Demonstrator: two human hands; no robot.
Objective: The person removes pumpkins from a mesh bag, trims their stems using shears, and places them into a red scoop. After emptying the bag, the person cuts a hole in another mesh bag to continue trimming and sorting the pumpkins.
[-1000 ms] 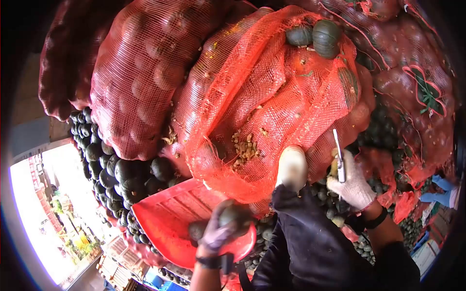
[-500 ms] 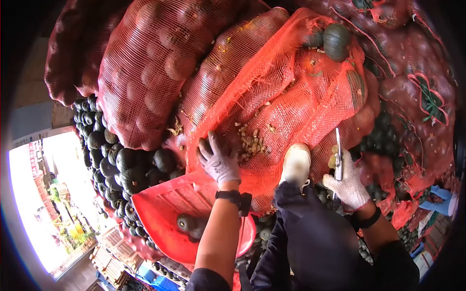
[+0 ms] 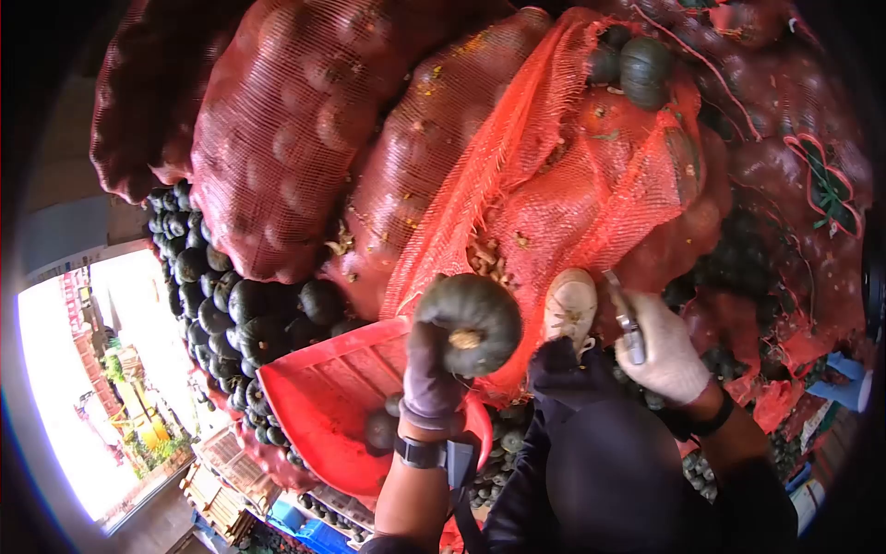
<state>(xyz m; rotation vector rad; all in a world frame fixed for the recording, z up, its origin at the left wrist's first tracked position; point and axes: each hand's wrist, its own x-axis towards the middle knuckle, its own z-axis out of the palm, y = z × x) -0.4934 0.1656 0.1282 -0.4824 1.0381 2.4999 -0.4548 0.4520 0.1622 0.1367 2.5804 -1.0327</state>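
My gloved left hand (image 3: 430, 374) grips a dark green pumpkin (image 3: 472, 319) and holds it up, its pale stem scar turned toward me. Below it is a red plastic basin (image 3: 314, 388) with dark pumpkins (image 3: 380, 430) inside, partly hidden by my forearm. My right hand (image 3: 666, 355), also gloved, is closed around a silver metal tool (image 3: 631, 334) with a narrow blade; its exact kind is not clear. Ahead of both hands an orange-red mesh sack (image 3: 554, 217) lies open, with dried stem bits (image 3: 489, 263) on it and dark pumpkins (image 3: 645, 72) at its far end.
Full mesh sacks (image 3: 286, 148) are piled at the left and back, with more sacks (image 3: 775, 185) on the right. Loose dark pumpkins (image 3: 217, 314) are heaped at the left. My white shoe (image 3: 570, 303) stands on the mesh. Wooden pallets (image 3: 221, 494) are at lower left.
My left hand has lifted the pumpkin off the mesh toward me, over the basin's edge. The tool in my right hand has tilted and come down slightly.
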